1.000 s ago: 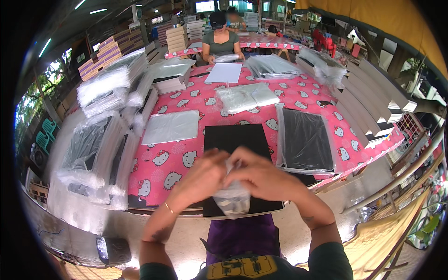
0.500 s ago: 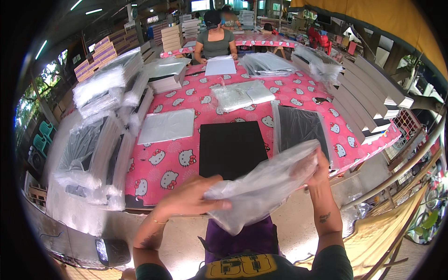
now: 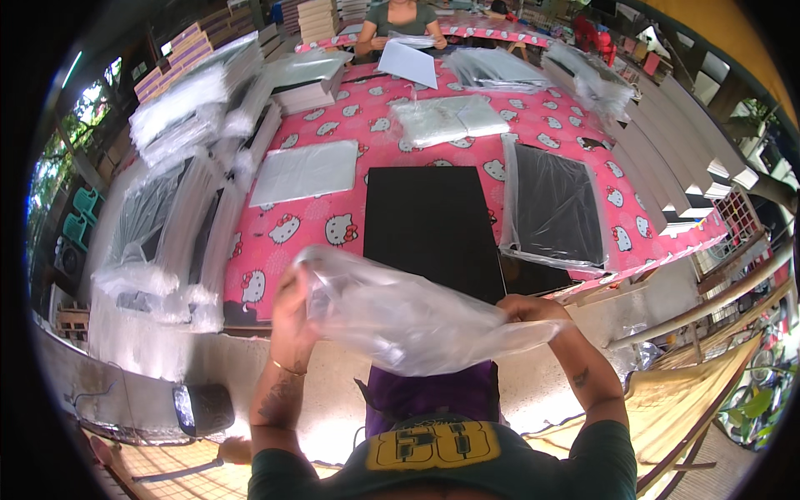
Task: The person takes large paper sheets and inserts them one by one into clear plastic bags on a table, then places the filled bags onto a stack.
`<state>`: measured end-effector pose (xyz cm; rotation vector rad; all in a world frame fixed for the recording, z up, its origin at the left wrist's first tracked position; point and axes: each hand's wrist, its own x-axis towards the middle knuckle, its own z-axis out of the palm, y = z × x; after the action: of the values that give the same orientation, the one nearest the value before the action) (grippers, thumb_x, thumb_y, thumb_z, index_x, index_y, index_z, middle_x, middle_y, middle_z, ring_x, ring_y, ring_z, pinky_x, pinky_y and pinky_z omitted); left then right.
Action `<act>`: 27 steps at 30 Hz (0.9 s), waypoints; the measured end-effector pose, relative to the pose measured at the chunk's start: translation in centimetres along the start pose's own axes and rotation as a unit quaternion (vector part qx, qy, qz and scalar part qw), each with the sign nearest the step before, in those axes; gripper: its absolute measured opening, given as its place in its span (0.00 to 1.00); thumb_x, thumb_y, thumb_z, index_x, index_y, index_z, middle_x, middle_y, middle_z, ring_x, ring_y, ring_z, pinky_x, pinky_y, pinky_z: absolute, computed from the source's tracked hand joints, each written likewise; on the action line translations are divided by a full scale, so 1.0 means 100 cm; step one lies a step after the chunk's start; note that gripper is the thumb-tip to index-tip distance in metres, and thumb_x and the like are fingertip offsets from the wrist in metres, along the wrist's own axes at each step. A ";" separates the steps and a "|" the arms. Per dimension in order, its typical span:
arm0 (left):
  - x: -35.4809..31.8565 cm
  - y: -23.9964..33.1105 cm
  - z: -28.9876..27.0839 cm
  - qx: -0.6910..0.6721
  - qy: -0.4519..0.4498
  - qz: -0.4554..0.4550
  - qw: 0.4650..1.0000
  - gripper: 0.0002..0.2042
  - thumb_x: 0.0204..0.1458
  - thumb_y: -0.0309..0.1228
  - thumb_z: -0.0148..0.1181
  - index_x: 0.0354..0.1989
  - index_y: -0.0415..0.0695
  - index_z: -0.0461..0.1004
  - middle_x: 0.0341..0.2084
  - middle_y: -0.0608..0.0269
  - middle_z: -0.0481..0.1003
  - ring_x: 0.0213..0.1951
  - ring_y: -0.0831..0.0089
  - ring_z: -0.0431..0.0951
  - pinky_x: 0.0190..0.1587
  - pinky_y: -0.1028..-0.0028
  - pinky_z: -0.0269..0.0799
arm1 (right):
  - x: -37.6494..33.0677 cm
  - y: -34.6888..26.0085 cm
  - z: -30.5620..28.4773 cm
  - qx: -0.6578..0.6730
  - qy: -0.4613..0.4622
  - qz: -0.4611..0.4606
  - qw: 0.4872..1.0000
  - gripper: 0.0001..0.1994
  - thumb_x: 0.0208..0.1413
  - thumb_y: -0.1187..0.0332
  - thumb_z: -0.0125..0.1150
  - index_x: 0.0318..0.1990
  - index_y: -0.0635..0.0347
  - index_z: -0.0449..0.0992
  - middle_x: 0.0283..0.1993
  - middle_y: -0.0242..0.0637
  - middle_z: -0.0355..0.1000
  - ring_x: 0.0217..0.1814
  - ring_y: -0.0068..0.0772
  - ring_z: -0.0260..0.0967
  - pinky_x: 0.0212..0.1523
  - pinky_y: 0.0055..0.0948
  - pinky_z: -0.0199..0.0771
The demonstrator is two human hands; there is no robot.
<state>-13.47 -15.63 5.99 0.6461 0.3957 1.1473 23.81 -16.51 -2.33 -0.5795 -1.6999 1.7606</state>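
Observation:
A clear plastic bag, loose and wrinkled, stretches between my hands above the near table edge. My left hand is closed on its upper left end. Closed on the right part of the bag is my right hand, its fingers partly hidden. Just beyond the bag a flat black board lies on the pink table, its near end covered by the plastic. To the right of it lies another black board in a clear bag, close to my right hand. A flat whitish plastic sheet rests to the left.
Stacks of plastic-wrapped boards rise on the left. Folded clear bags lie mid-table. Thick piles of boards line the right side. Across the table a co-worker holds a white sheet. Behind are cardboard boxes.
My left hand has risen and moved left with one end of the bag; my right hand has come lower. The view has tilted down. The co-worker's white sheet is now raised and tilted.

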 end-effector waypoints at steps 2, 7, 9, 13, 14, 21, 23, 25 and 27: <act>-0.003 -0.010 -0.029 0.144 -0.119 -0.066 0.980 0.12 0.53 0.28 0.55 0.44 0.35 0.72 0.39 0.50 0.76 0.41 0.61 0.78 0.46 0.58 0.75 | -0.002 -0.001 0.011 0.119 0.071 -0.036 0.990 0.15 0.44 0.59 0.67 0.30 0.65 0.77 0.22 0.30 0.68 0.24 0.30 0.65 0.31 0.34 0.68; -0.012 -0.011 -0.041 0.112 -0.234 -0.096 0.961 0.10 0.49 0.25 0.55 0.38 0.32 0.75 0.36 0.47 0.76 0.31 0.65 0.77 0.43 0.67 0.72 | -0.032 0.008 0.013 0.162 -0.128 0.143 0.968 0.21 0.50 0.59 0.64 0.41 0.72 0.74 0.33 0.43 0.73 0.32 0.38 0.71 0.39 0.38 0.71; -0.030 -0.014 -0.041 0.110 -0.147 -0.134 0.974 0.12 0.49 0.27 0.57 0.38 0.31 0.75 0.34 0.44 0.76 0.29 0.66 0.77 0.40 0.66 0.72 | -0.028 -0.010 0.029 0.062 -0.140 0.043 0.987 0.18 0.51 0.63 0.64 0.39 0.73 0.74 0.33 0.43 0.73 0.34 0.34 0.71 0.39 0.34 0.70; -0.035 -0.029 -0.037 0.536 -0.368 -0.262 0.713 0.17 0.51 0.34 0.59 0.39 0.28 0.74 0.31 0.40 0.76 0.29 0.62 0.78 0.42 0.61 0.72 | -0.058 -0.010 0.043 0.174 -0.092 0.052 0.979 0.15 0.53 0.65 0.62 0.42 0.69 0.75 0.35 0.39 0.74 0.40 0.26 0.70 0.43 0.27 0.67; -0.038 -0.029 -0.041 0.424 -0.354 -0.167 0.817 0.18 0.52 0.34 0.58 0.40 0.27 0.73 0.30 0.41 0.76 0.29 0.61 0.78 0.41 0.61 0.73 | -0.065 0.002 0.047 0.050 -0.138 0.147 0.978 0.15 0.54 0.65 0.61 0.43 0.68 0.75 0.37 0.40 0.75 0.43 0.27 0.69 0.44 0.27 0.67; -0.061 -0.038 -0.065 0.247 -0.038 -0.072 0.966 0.12 0.47 0.20 0.53 0.41 0.33 0.65 0.23 0.52 0.72 0.21 0.69 0.75 0.22 0.70 0.74 | -0.072 0.010 0.076 0.103 0.071 0.109 0.986 0.28 0.49 0.79 0.56 0.60 0.64 0.61 0.43 0.43 0.71 0.44 0.26 0.69 0.44 0.28 0.69; -0.056 -0.067 -0.062 0.405 0.076 -0.017 0.911 0.15 0.41 0.10 0.48 0.38 0.40 0.62 0.20 0.60 0.69 0.17 0.76 0.70 0.18 0.79 0.66 | -0.068 0.036 0.094 -0.112 0.294 0.134 0.939 0.29 0.47 0.82 0.54 0.61 0.63 0.61 0.39 0.41 0.71 0.37 0.25 0.69 0.36 0.25 0.70; -0.062 -0.094 -0.052 0.445 0.165 0.036 0.879 0.21 0.44 0.13 0.44 0.49 0.37 0.63 0.20 0.62 0.70 0.18 0.80 0.69 0.19 0.83 0.63 | -0.050 0.048 0.113 -0.219 0.488 0.099 0.839 0.31 0.46 0.84 0.51 0.62 0.61 0.59 0.35 0.42 0.70 0.25 0.28 0.68 0.24 0.24 0.69; -0.062 -0.105 -0.056 0.496 0.208 0.055 0.841 0.25 0.45 0.14 0.42 0.56 0.36 0.63 0.20 0.62 0.71 0.18 0.82 0.68 0.20 0.83 0.62 | -0.034 0.053 0.117 -0.255 0.523 0.088 0.809 0.32 0.46 0.84 0.49 0.63 0.61 0.58 0.33 0.44 0.70 0.23 0.31 0.68 0.25 0.26 0.70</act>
<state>-11.65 -22.59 -5.31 1.3303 1.3947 1.1441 17.54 -27.20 -7.00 -1.6171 -1.2484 0.7030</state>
